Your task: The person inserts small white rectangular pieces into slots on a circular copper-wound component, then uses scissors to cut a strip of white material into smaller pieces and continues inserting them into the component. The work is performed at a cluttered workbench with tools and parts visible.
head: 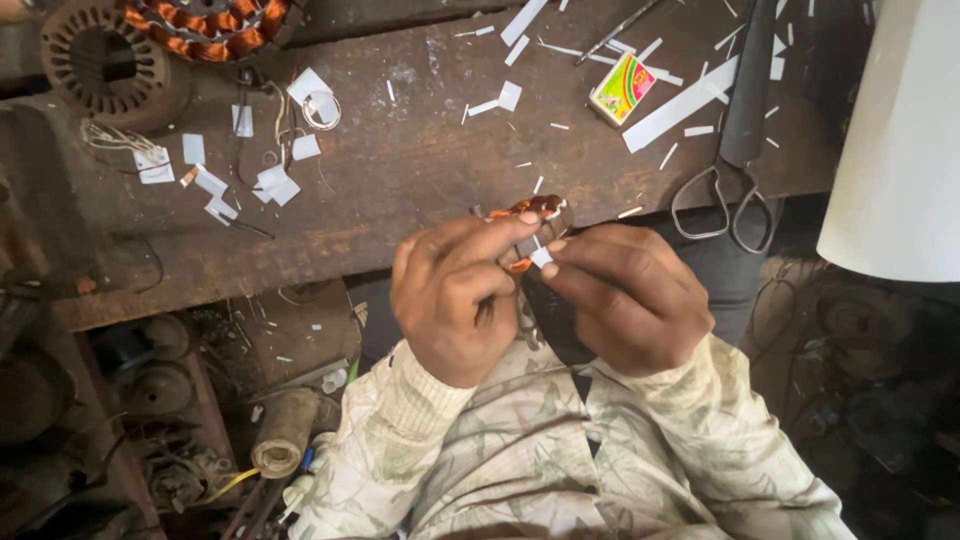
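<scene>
Near the scissors [722,195], left hand [455,300] grips a partly wrapped copper coil [527,212]; right hand [625,295] pinches a white paper slip [541,256], insulation unfinished.

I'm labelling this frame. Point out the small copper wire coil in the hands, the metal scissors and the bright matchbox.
small copper wire coil [530,208], head view, upper loop.
metal scissors [745,110], head view, dark blades.
bright matchbox [622,88], head view, top face.

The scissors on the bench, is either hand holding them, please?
No, the scissors lie untouched on the wooden bench, apart from both hands.
</scene>
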